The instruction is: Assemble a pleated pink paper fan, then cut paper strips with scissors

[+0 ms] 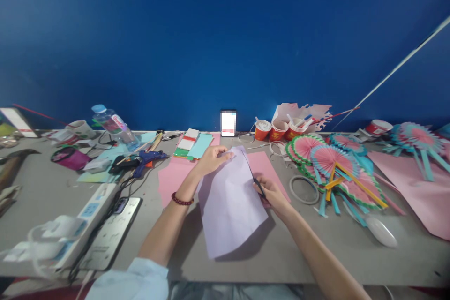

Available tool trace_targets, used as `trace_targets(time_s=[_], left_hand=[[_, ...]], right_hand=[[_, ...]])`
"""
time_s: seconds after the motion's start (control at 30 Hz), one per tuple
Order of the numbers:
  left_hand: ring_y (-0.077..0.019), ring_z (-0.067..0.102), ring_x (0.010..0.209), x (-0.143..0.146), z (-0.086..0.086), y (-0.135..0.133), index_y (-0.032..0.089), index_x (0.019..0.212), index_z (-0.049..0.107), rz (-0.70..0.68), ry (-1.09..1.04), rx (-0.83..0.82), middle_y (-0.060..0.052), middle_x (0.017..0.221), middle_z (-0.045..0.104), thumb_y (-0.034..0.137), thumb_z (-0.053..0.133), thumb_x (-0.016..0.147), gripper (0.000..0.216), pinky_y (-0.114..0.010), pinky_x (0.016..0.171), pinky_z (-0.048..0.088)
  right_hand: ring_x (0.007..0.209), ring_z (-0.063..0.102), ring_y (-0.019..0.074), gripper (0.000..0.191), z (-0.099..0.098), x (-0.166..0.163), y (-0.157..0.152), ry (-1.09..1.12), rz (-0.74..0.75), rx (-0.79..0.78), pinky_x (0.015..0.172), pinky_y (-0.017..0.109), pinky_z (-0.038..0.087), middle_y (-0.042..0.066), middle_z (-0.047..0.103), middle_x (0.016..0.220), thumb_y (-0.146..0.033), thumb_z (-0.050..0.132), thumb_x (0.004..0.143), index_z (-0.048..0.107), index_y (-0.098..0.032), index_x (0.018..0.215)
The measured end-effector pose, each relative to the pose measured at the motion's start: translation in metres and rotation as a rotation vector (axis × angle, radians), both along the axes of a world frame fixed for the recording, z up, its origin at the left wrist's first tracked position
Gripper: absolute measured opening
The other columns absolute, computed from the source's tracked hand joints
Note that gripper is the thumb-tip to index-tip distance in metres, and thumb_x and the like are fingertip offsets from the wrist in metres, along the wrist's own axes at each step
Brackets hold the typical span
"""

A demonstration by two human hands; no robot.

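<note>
Your left hand [211, 159] pinches the far edge of a pale lilac sheet [230, 201], holding it tilted above the worktop [45, 192] in the middle of the scene. Your right hand [270, 192] is closed around dark scissors [259, 186] at the sheet's right edge, with the blades meeting the paper; how far they are open is too small to tell. A dark red bead bracelet [182, 200] sits on your left wrist. Under the sheet lies pink paper [170, 178], flat on the worktop. Just right of your right hand lies a tape ring [304, 190], and beyond it a heap of pink and teal folded paper fans [333, 164]. At the far edge, against the blue wall, a phone [228, 123] stands upright with its screen lit, with three red cups [279, 130] to its right. To the left lie a blue glue gun [149, 158], a tilted water bottle [112, 124] and, nearer, a white power strip [87, 215].
</note>
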State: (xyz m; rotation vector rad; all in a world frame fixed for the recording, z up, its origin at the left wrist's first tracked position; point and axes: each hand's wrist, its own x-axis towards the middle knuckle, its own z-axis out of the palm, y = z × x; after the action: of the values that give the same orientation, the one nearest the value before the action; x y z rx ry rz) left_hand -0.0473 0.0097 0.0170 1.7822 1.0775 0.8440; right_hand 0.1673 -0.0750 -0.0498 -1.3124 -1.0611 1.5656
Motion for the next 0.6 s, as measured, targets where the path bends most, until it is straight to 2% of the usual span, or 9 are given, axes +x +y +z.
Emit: trace_targets(time_s=[0.3, 0.6], left_hand=[[-0.0109, 0.047, 0.059, 0.0012, -0.0006, -0.0004, 0.015, 0.066, 0.060, -0.029, 0.016, 0.003, 0.001, 0.063, 0.054, 0.051, 0.057, 0.079, 0.039, -0.021, 0.051, 0.033], [-0.0108, 0.046, 0.060, 0.0040, -0.0013, -0.0016, 0.014, 0.064, 0.058, -0.059, 0.053, 0.025, 0.002, 0.062, 0.051, 0.046, 0.057, 0.079, 0.036, -0.021, 0.054, 0.034]], right_hand=[[0.034, 0.023, 0.0029, 0.045, 0.0000, 0.0010, -0.0009, 0.012, 0.024, -0.005, 0.033, 0.018, 0.015, -0.012, 0.034, 0.046, -0.054, 0.074, 0.063, 0.044, -0.022, 0.073], [0.036, 0.025, 0.0021, 0.047, -0.0028, 0.0016, 0.0010, 0.022, 0.026, 0.023, 0.033, 0.016, 0.016, -0.011, 0.036, 0.048, -0.055, 0.075, 0.061, 0.045, -0.021, 0.073]])
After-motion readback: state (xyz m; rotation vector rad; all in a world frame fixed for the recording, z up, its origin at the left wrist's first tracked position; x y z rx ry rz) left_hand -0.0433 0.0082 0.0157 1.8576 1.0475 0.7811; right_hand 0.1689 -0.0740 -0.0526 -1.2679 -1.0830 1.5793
